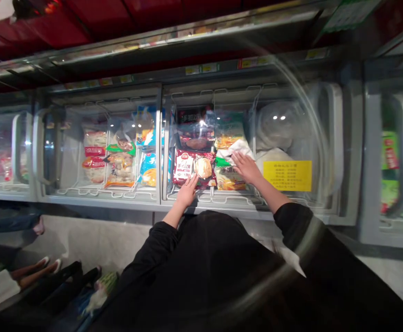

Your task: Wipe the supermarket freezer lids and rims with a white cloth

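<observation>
My right hand (245, 167) presses a crumpled white cloth (236, 151) against the glass lid (222, 101) of a freezer chest, its fingers laid over the cloth. My left hand (187, 191) is open, fingers stretched out flat at the near side of the same lid, over a red food packet (190, 166). The packet shows a round flatbread and lies under the glass. Green and white packets (230, 177) lie beneath the cloth and right hand. A yellow notice (287, 176) is stuck to the lid, right of my right forearm.
Wire dividers separate the frozen packets. To the left is another lid section with bags of food (120, 168) under it. Grey handles (335, 138) stand at the lid ends. A shelf edge (187, 37) runs above the back. People's legs (32, 272) show at the lower left.
</observation>
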The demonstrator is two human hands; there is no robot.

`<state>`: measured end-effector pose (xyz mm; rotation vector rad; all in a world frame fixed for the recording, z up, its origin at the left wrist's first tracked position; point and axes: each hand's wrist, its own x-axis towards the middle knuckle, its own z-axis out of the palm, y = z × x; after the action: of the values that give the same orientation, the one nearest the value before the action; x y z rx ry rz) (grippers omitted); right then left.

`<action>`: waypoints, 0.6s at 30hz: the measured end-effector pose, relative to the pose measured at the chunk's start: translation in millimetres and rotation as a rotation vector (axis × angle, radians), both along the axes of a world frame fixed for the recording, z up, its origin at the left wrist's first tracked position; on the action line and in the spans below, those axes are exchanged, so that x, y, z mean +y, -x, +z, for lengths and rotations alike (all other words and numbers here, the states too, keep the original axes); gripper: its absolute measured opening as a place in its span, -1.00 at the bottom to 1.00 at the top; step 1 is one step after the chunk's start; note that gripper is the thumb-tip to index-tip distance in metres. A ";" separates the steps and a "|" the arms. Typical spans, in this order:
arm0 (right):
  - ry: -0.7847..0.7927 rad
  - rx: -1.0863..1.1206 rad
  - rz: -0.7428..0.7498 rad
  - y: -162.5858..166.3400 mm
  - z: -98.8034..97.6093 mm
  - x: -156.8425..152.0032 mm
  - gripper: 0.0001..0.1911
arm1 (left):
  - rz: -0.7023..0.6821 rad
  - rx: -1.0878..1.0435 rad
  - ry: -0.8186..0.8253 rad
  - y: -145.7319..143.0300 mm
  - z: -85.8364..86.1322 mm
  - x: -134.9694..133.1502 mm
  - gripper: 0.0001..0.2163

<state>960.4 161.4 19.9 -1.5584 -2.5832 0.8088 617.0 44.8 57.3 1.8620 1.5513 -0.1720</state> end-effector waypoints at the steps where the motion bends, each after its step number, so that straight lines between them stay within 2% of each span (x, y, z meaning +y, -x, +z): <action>1: -0.026 -0.030 -0.127 2.2 -2.0 -6.9 -0.35 | 0.001 -0.004 0.007 2.0 -0.2 -7.0 -0.15; 4: -0.047 -0.060 -0.402 29.1 -8.1 -41.3 -0.32 | -0.003 -0.020 0.020 8.9 -1.3 -19.6 -0.18; 7: -0.025 -0.046 -0.489 78.1 -10.9 -89.0 -0.31 | -0.021 -0.035 0.025 16.9 -3.3 -27.2 -0.20; 9: 0.014 -0.039 -0.413 114.7 -9.5 -122.8 -0.32 | -0.040 -0.045 0.028 22.3 -5.6 -31.7 -0.21; 13: 0.086 -0.013 -0.153 172.8 -4.1 -177.9 -0.36 | -0.074 -0.077 0.020 31.9 -12.5 -38.0 -0.23; 15: 0.100 -0.002 -0.081 184.2 -3.5 -193.7 -0.38 | -0.087 -0.099 0.011 36.0 -16.1 -39.9 -0.25; 18: 0.110 -0.018 -0.065 172.4 -4.0 -204.0 -0.40 | -0.100 -0.123 0.005 42.0 -19.5 -43.0 -0.24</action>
<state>787.9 -42.6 15.9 -1.6754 -2.5253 0.9500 575.0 1.8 37.8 1.9107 1.3753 -0.1045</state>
